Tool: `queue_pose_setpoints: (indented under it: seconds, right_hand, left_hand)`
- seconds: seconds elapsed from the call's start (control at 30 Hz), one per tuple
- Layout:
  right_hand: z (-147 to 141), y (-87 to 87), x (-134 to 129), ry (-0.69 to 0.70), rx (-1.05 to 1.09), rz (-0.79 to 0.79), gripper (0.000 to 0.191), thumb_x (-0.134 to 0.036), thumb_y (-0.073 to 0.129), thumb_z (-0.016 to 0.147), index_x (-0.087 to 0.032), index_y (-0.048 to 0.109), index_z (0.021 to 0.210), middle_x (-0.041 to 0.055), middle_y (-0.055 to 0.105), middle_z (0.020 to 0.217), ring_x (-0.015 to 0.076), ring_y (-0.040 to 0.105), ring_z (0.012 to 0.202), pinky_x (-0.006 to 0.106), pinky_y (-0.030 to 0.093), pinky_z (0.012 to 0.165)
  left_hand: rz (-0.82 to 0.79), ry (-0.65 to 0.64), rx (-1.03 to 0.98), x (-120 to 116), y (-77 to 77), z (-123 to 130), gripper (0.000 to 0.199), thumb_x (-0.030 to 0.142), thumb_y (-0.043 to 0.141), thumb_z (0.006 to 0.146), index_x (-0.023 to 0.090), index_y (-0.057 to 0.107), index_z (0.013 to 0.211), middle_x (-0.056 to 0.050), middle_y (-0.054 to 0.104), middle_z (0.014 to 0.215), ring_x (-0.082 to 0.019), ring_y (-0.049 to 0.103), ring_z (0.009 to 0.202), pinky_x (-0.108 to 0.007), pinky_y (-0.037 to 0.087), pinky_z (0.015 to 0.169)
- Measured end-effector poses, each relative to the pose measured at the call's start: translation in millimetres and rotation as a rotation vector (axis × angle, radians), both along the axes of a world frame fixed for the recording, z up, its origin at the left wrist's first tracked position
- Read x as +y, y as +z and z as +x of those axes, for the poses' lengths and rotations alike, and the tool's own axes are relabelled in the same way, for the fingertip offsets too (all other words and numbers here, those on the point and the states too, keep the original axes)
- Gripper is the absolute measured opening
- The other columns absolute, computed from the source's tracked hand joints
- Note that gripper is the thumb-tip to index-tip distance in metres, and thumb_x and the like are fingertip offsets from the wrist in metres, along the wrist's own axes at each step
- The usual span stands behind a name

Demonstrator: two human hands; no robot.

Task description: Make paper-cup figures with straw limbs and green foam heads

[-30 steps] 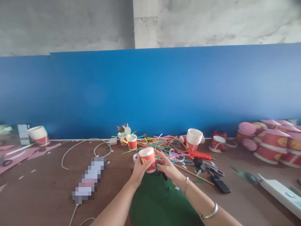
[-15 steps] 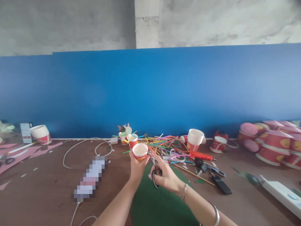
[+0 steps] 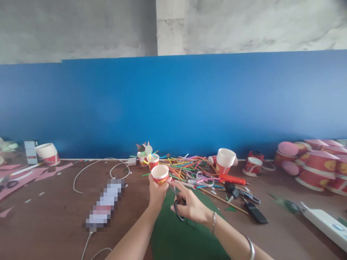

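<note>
My left hand (image 3: 156, 193) is wrapped round a red and white paper cup (image 3: 159, 174), its white mouth tilted up toward me. In my right hand (image 3: 193, 206) is a pair of scissors (image 3: 179, 211) with dark handles, my fingers through the loops. The blades reach toward the cup's right side, close to my left fingertips; whether they touch the cup I cannot tell. Below both hands lies a dark green sheet (image 3: 187, 238). Just behind the held cup stands another small red cup (image 3: 153, 161) with yellow strips on it.
Colourful thin sticks (image 3: 187, 164) lie heaped behind my hands. To the right are a white-topped cup (image 3: 225, 160), an orange-red glue gun (image 3: 231, 179), keys (image 3: 231, 189) and stacked red cups (image 3: 316, 173). A blurred-out phone (image 3: 105, 204) with a white cable sits left.
The held cup and my left hand have shifted slightly left, and the cup now shows more of its red side. My right hand with the scissors has dropped slightly.
</note>
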State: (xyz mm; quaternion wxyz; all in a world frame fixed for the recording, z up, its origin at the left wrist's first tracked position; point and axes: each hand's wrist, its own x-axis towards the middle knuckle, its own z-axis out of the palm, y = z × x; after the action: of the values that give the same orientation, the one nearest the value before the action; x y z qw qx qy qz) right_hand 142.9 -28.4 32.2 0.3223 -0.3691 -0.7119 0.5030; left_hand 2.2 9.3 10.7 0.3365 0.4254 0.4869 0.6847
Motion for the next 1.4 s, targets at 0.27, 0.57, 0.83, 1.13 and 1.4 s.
queue_pose_setpoints:
  seconds: [0.27,0.57,0.83,1.13,1.4]
  right_hand:
    - [-0.9,8.2,-0.7,0.062,0.124,-0.127,0.068,-0.019,0.061,0.070,-0.019,0.036,0.133,-0.0066,0.053,0.059,0.0096,0.050,0.052,0.020,0.035,0.047]
    - [0.5,22.5,-2.8,0.058,0.197,-0.272,0.070,-0.029,0.061,0.074,-0.014,0.032,0.137,-0.0022,0.061,0.057,0.0100,0.050,0.048,0.018,0.026,0.042]
    - [0.0,22.5,-3.2,0.061,0.190,-0.282,0.071,-0.030,0.062,0.073,-0.014,0.033,0.137,-0.0026,0.061,0.056,0.0090,0.046,0.046,0.018,0.025,0.042]
    - [-0.3,21.7,-3.0,0.065,0.221,-0.293,0.071,-0.029,0.062,0.074,-0.014,0.033,0.136,-0.0025,0.061,0.055,0.0085,0.046,0.046,0.017,0.025,0.042]
    - [-1.1,26.1,-1.9,0.078,0.385,-0.431,0.067,-0.033,0.055,0.071,-0.012,0.038,0.132,-0.0040,0.059,0.050,0.0053,0.029,0.035,0.018,0.016,0.037]
  left_hand:
    - [0.019,0.021,0.023,0.5,-1.4,-0.8,0.050,0.028,0.075,0.060,0.019,0.044,0.097,-0.003,0.063,0.087,-0.018,0.063,0.076,-0.032,0.050,0.070]
    - [0.014,0.027,0.034,1.2,-3.3,-0.6,0.048,0.028,0.076,0.058,0.019,0.044,0.094,-0.003,0.063,0.085,-0.018,0.064,0.074,-0.033,0.050,0.068]
    - [0.010,0.027,0.018,3.2,-7.4,-1.0,0.047,0.027,0.076,0.059,0.020,0.045,0.093,-0.003,0.063,0.086,-0.017,0.063,0.074,-0.030,0.050,0.066]
    - [0.021,0.012,0.008,1.6,-4.6,-0.4,0.047,0.027,0.075,0.058,0.020,0.044,0.093,-0.002,0.063,0.085,-0.018,0.063,0.073,-0.031,0.049,0.066]
    - [0.001,0.083,0.110,4.6,-8.7,-1.6,0.049,0.026,0.073,0.057,0.019,0.045,0.096,-0.004,0.063,0.087,-0.021,0.064,0.077,-0.034,0.050,0.068]
